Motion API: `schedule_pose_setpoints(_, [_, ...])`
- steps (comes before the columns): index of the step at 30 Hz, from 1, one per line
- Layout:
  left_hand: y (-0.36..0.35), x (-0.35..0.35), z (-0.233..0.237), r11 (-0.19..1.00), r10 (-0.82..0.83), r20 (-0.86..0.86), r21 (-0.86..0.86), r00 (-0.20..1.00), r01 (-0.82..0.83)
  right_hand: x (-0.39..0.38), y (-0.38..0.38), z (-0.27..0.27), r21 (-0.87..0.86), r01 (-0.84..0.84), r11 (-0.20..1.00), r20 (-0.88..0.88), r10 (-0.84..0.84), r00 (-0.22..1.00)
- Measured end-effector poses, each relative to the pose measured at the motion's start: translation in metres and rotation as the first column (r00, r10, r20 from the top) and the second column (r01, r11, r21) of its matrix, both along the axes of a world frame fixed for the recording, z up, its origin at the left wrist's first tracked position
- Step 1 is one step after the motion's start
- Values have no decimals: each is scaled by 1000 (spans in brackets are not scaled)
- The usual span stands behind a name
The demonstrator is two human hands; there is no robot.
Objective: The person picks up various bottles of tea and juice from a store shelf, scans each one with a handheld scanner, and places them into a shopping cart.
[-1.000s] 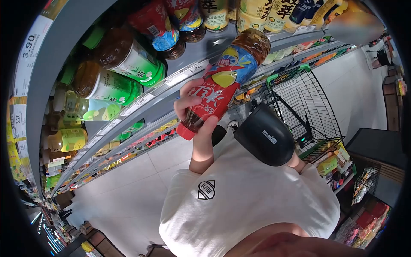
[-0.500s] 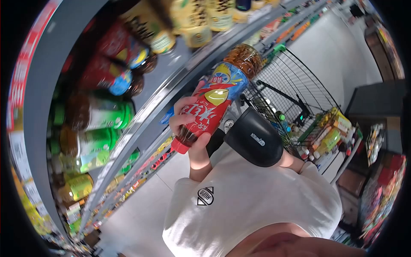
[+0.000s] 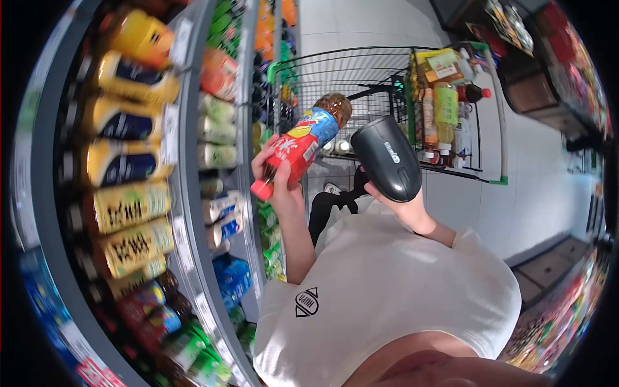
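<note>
A plastic bottle of brown drink with a red and blue label [image 3: 300,142] is held by my left hand [image 3: 282,174], whose fingers wrap round it near the red cap. The bottle is tilted, its cap toward me and its base over the near part of the cart. My right hand [image 3: 407,209] is closed round a black rounded device [image 3: 387,158] with small white lettering, just right of the bottle; most of its fingers are hidden beneath the device.
A wire shopping cart with green corners [image 3: 351,55] stands ahead, with several bottles [image 3: 446,113] at its right end. Shelves of drinks [image 3: 132,200] run along the left. More racks of packets [image 3: 554,316] are on the right, over a tiled floor [image 3: 477,213].
The view has turned, so the shelves now run upright at the left and the cart lies straight ahead. The bottle is farther from the shelf edge, and more of my right hand shows.
</note>
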State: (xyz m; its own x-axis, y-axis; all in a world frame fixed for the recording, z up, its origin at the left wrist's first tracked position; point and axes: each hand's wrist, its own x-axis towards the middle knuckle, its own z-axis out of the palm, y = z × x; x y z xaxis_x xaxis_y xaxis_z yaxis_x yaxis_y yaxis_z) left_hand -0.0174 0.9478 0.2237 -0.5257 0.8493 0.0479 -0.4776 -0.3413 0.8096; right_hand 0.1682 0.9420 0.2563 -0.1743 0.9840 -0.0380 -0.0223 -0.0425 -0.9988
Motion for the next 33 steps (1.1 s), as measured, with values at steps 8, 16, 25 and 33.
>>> schedule_pose_setpoints(8, [122, 84, -151, 958, -170, -666, -284, 726, -36, 98, 42, -31, -133, 447, 885, 180, -422, 889])
schedule_pose_setpoints(16, [179, 161, -306, 874, -480, -711, -440, 513, 207, 156, 48, -44, -259, 662, 703, 296, -594, 748])
schedule_pose_setpoints(25, [174, 198, -435, 706, -703, -642, -581, 305, 405, 193, 38, -51, -395, 656, 643, 433, -500, 750])
schedule_pose_setpoints(33, [177, 192, -494, 533, -804, -594, -731, -14, 426, 202, 60, -76, -383, 484, 787, 469, -286, 836])
